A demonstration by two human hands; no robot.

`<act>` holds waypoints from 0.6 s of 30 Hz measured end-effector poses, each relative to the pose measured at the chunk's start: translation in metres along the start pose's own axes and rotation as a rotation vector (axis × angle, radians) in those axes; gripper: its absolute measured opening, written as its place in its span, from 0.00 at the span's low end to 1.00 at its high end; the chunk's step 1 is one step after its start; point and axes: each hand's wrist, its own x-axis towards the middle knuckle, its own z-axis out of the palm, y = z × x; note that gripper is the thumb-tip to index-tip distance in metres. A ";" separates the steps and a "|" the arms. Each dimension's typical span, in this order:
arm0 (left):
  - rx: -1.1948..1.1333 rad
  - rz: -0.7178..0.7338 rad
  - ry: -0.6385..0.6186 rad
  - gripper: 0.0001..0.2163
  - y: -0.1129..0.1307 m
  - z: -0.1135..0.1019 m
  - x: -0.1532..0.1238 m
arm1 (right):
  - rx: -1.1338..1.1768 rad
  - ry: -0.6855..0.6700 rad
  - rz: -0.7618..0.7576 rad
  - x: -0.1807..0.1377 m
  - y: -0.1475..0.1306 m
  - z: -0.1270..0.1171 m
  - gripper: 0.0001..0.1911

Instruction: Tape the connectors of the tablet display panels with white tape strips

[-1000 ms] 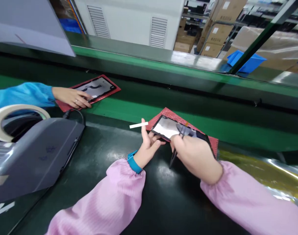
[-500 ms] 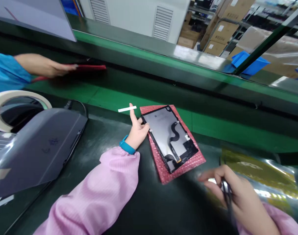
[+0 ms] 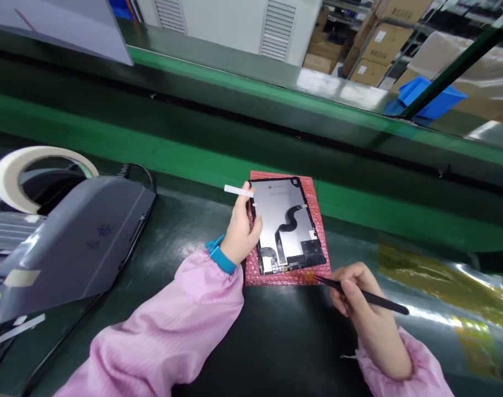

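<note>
On the dark bench mat [image 3: 185, 231], just short of the green conveyor belt [image 3: 111, 146], a tablet panel [image 3: 285, 223] lies back-side up on a red bubble-wrap pad [image 3: 287, 273]. A black flex cable [image 3: 288, 218] snakes across the panel's silvery back.

Left hand [image 3: 242, 231]: rests against the panel's left edge, fingers curled loosely onto it and steadying it. A white strip [image 3: 238, 190] sticks out from the raised fingertip and seems to cling there rather than being pinched.

Right hand [image 3: 361, 300]: closed in a pen-style grip on black tweezers [image 3: 361, 295]. The tips point at the pad's lower right corner, next to an amber patch, probably tape. Whether the tips touch it cannot be told, nor whether they hold anything.

Nearby: grey tape dispenser [image 3: 73, 242] to the left with a pale tape roll [image 3: 36, 171] on top; yellow-tinted film bag [image 3: 445, 286] on the mat to the right; cardboard boxes [image 3: 384, 41] and a blue bin [image 3: 431, 96] beyond the far rail.

Judgement on doing it well: keep the left hand pressed flat so the panel cannot skate on the soft pad. Bring the tweezers in low and shallow, working at the edge only. Stay clear of the flex cable and the dark board at the lower right; a slip there could scratch or tear. The strip on the fingertip wants watching, since it could drop onto the panel's back.
</note>
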 end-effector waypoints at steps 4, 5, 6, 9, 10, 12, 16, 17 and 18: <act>-0.037 0.109 -0.178 0.32 0.016 -0.011 -0.027 | 0.035 0.027 0.004 0.016 0.008 0.003 0.11; -0.050 0.133 -0.229 0.31 0.020 -0.013 -0.033 | 0.037 0.031 0.017 0.019 0.011 0.005 0.11; -0.056 0.152 -0.285 0.31 0.023 -0.016 -0.038 | 0.034 0.032 0.027 0.022 0.014 0.008 0.11; -0.047 0.203 -0.417 0.30 0.031 -0.021 -0.047 | 0.009 0.010 0.045 0.027 0.021 0.013 0.12; -0.043 0.217 -0.442 0.31 0.033 -0.022 -0.047 | -0.001 0.000 0.052 0.028 0.023 0.014 0.12; -0.032 0.222 -0.488 0.32 0.034 -0.022 -0.046 | -0.023 -0.017 0.070 0.028 0.025 0.014 0.11; -0.026 0.202 -0.542 0.33 0.034 -0.019 -0.042 | -0.078 -0.032 0.063 0.027 0.027 0.013 0.09; -0.041 0.213 -0.534 0.35 0.034 -0.019 -0.041 | -0.091 -0.033 0.053 0.026 0.026 0.014 0.09; -0.057 0.221 -0.525 0.36 0.034 -0.018 -0.040 | -0.104 -0.035 0.042 0.026 0.026 0.014 0.09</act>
